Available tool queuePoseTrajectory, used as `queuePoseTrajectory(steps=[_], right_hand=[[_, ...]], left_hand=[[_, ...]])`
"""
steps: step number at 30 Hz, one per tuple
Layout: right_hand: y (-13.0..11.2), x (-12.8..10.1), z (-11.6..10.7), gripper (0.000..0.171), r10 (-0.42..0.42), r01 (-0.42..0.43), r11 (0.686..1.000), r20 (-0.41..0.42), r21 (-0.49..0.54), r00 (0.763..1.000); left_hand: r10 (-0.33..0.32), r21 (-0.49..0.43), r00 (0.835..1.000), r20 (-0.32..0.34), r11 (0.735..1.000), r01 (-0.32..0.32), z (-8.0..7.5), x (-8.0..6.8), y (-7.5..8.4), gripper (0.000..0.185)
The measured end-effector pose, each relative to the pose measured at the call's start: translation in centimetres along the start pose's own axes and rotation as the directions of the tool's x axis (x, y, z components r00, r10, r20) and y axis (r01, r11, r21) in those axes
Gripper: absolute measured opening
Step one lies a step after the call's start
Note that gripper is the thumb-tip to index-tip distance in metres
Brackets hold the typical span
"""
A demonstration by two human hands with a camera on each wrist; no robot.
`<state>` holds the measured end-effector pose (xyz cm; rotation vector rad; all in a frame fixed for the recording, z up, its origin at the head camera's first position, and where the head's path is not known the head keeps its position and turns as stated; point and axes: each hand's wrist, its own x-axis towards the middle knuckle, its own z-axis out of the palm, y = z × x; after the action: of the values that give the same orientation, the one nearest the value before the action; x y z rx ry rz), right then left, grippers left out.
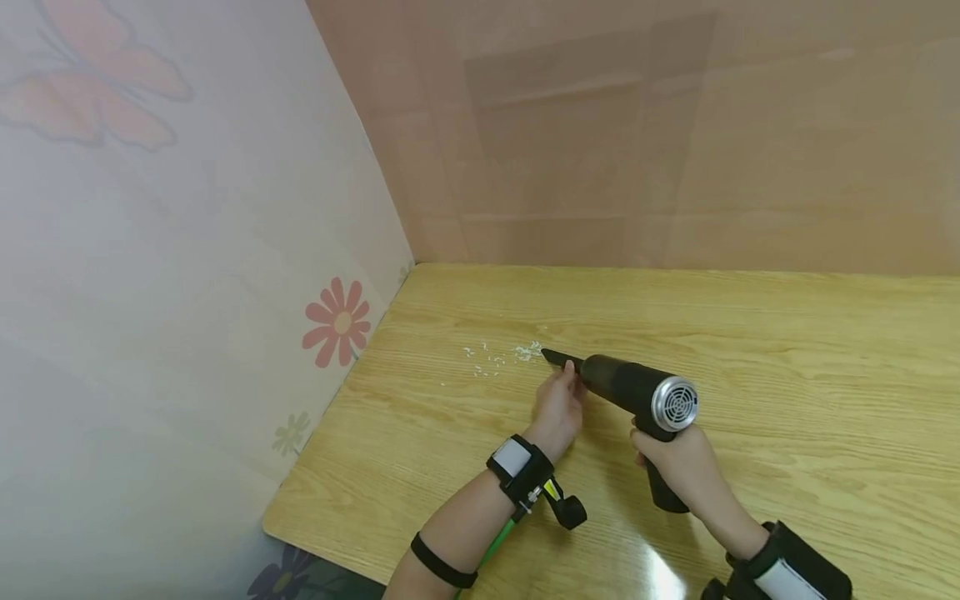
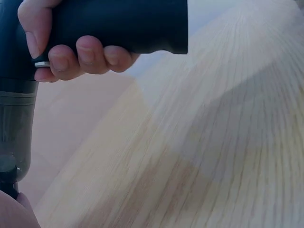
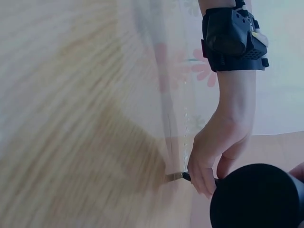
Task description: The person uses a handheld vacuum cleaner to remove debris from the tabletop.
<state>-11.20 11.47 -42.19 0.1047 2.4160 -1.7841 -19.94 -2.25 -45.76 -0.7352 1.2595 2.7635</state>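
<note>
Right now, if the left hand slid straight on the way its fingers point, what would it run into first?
Probably the scattered white bits on the table. The left hand holds the nozzle of the handheld vacuum, fingers pointing up the table towards them. Beyond lies bare wood, then the wall; depth is uncertain.

Up top, a right hand (image 2: 78,52) curls its fingers (image 2: 88,50) round the black handle (image 2: 118,23) of a handheld tool, a ring showing on one finger. The tool's dark barrel (image 2: 16,123) runs down the left edge. Pale wooden worktop (image 2: 213,156) fills everything below.
</note>
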Motion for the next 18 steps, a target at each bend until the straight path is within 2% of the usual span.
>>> queuePoseTrajectory(steps=[7, 18], right_hand=[[-0.1, 0.9, 0.5, 0.026, 0.016, -0.016, 1.0, 0.006, -0.014, 1.0], [-0.1, 1.2, 0.8, 0.025, 0.013, -0.014, 0.998, -0.014, -0.061, 1.0]], left_hand=[[-0.001, -0.056, 1.0, -0.01, 0.998, 0.0, -0.3, 0.6, 0.4, 0.006], [0.016, -0.04, 1.0, 0.02, 0.999, -0.016, -0.3, 1.3, 0.5, 0.011]])
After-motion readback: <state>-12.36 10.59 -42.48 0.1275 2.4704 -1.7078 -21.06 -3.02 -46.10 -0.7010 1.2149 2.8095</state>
